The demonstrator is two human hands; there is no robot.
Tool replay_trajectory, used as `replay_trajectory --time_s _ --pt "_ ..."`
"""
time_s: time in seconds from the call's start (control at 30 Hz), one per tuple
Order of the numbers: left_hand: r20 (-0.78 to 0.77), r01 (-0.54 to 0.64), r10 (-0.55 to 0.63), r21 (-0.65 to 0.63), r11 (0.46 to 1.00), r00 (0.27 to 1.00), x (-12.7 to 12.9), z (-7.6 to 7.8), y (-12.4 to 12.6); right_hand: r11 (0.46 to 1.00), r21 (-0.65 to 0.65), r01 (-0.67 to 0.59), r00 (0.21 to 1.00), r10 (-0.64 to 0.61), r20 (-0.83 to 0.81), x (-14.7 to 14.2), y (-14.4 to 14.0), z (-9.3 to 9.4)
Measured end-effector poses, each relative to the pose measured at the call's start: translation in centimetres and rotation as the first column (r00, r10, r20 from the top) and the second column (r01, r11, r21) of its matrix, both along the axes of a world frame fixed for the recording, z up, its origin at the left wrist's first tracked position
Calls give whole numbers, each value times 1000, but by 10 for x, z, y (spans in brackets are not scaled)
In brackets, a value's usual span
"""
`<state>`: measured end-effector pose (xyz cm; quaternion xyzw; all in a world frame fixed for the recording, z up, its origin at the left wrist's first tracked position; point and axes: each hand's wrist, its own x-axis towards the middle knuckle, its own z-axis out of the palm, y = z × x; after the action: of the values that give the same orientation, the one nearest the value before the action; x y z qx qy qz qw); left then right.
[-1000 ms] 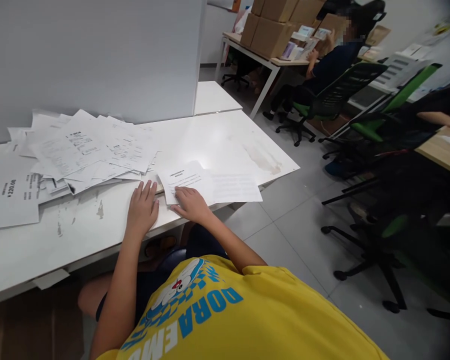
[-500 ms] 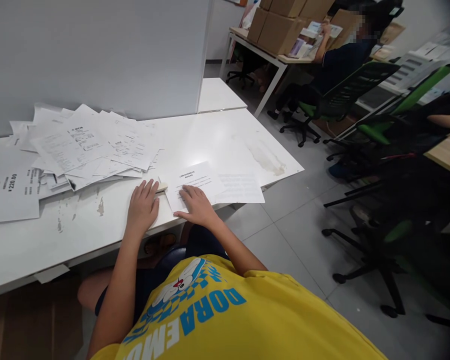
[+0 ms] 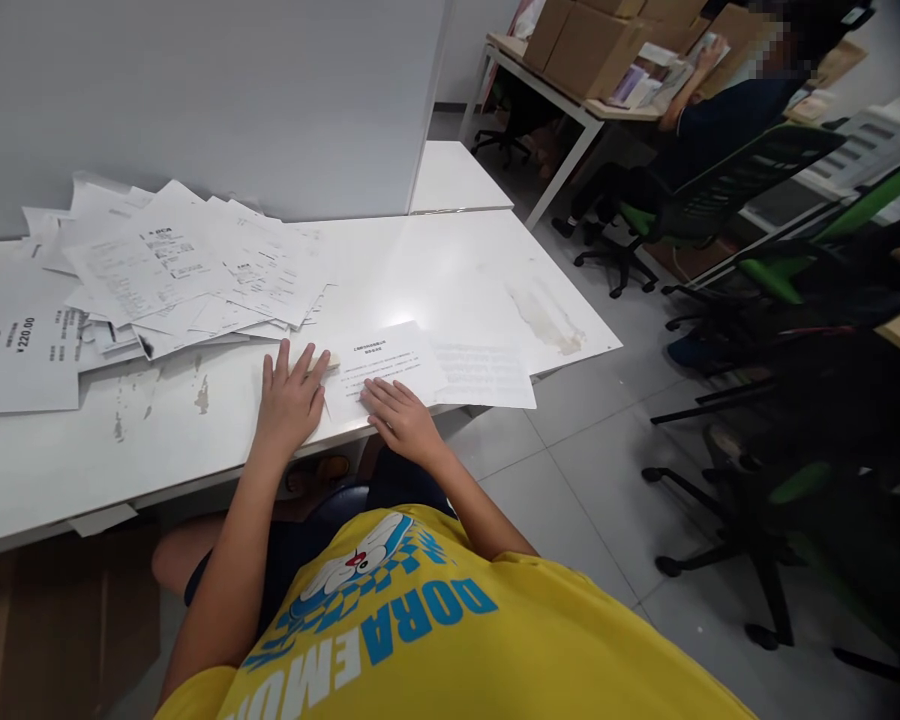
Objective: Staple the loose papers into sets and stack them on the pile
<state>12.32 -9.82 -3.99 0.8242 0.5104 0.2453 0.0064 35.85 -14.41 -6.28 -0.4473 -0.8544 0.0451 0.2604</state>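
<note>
The left hand [image 3: 291, 398] lies flat and palm-down on the white table [image 3: 450, 280], fingers spread and straight, gripping nothing. Its fingertips rest just beside, perhaps on, a small pale tan object [image 3: 327, 361] whose shape is mostly hidden under the fingers (what it is cannot be told). The right hand [image 3: 401, 420] is also open and flat, its fingers pressing down on the lower edge of a printed sheet [image 3: 386, 362], a smooth white rectangle with a short heading and a few lines of fine dark text. That sheet sits near the table's front edge, between the two hands, and overlaps a second sheet [image 3: 484, 375] to its right, whose faint grey print is too blurred to read and whose corner hangs over the table's edge.

Farther left, well apart from the hands, a loose heap of papers [image 3: 187, 275] fans out in overlapping layers, thin, matte and crisp-cornered, against a plain grey partition [image 3: 210, 100]. The table's glossy laminate shows chipped grey scuffs [image 3: 201, 395] near the left hand and a brownish smear [image 3: 544, 315] toward the right corner.

The person wears a yellow shirt [image 3: 450, 640] with blue lettering. Beyond the table, on a pale tiled floor, stand mesh-backed office chairs with green trim [image 3: 727, 180], and another person sits at a far desk stacked with brown cardboard boxes [image 3: 592, 40].
</note>
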Motion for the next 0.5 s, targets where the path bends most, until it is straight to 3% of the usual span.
replay_trajectory --time_s 0.23,0.5 --pt "-27 -39 38 -63 997 999 -1 -2 2 969 -2 247 966 -246 -81 20 4 -11" --pt "-88 -11 2 -104 994 996 -4 -6 9 990 -73 119 992 -115 60 27 6 -1"
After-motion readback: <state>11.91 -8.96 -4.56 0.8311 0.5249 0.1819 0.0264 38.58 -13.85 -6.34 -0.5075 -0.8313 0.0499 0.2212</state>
